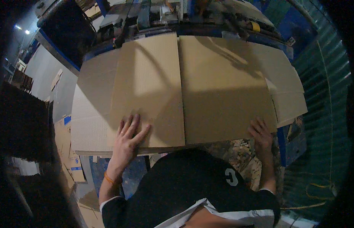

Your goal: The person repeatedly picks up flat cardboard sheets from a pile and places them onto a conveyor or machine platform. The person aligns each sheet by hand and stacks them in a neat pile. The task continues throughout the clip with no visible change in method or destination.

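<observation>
Two brown cardboard panels lie side by side before me, a left panel [158, 76] and a right panel [222, 102], with a narrow gap between them. They rest on wider cardboard sheets [91, 114] that stick out on both sides. My left hand [129, 133] lies on the near left part of the left panel, fingers spread. At the near right corner of the right panel is my right hand [260, 133], its fingers stretched over the edge. Whether its thumb is under the sheet is hidden.
A machine [161, 19] with rollers and blue frame parts stands along the far edge of the sheets. Cardboard scraps [243, 155] litter the floor below. A green corrugated wall [329, 95] rises at the right. Flattened cartons [66, 140] lie on the left floor.
</observation>
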Motion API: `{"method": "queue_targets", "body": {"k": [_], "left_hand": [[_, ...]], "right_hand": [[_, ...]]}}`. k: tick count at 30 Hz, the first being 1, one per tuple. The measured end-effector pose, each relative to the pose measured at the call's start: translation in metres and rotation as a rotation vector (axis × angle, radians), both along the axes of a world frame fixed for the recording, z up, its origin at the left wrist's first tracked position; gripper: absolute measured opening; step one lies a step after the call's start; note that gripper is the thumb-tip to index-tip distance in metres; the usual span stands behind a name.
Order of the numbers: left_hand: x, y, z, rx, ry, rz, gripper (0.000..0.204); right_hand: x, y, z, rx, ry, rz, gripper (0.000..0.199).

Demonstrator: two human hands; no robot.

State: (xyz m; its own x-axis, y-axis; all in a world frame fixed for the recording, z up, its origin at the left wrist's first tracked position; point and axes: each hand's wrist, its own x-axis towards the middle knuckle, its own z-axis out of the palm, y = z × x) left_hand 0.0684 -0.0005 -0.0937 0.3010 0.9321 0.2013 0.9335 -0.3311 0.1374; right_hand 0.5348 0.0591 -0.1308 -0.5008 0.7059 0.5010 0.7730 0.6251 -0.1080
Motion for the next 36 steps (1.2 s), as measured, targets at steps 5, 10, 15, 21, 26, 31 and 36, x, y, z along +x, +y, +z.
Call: {"method": "queue_targets", "body": {"k": [5,10,15,21,26,31,36], "left_hand": [[0.011,0.013,0.016,-0.097,0.085,-0.039,0.048],[0.004,0.021,0.012,-0.037,0.076,-0.047,0.048],[-0.002,0.062,0.006,0.066,-0.016,0.045,0.058],[-0.029,0.134,0.010,0.118,-0.207,0.193,0.072],[-0.035,0.119,-0.007,0.225,-0.118,0.104,0.064],[-0.020,0.124,-0.028,0.272,-0.186,0.112,0.064],[-0.006,0.227,-0.026,0.393,-0.501,0.170,0.039]], "right_hand": [[0.002,0.016,0.020,-0.105,-0.048,0.044,0.023],[0.011,0.044,0.020,-0.126,-0.104,0.126,0.027],[0.012,0.099,0.030,-0.218,-0.212,0.154,0.038],[-0.011,0.154,0.041,-0.083,-0.514,0.354,0.056],[0.004,0.156,0.037,0.092,-0.516,0.456,0.062],[0.040,0.198,0.027,0.105,-0.568,0.437,0.044],[0.052,0.301,0.018,-0.130,-0.567,0.391,0.048]]}}
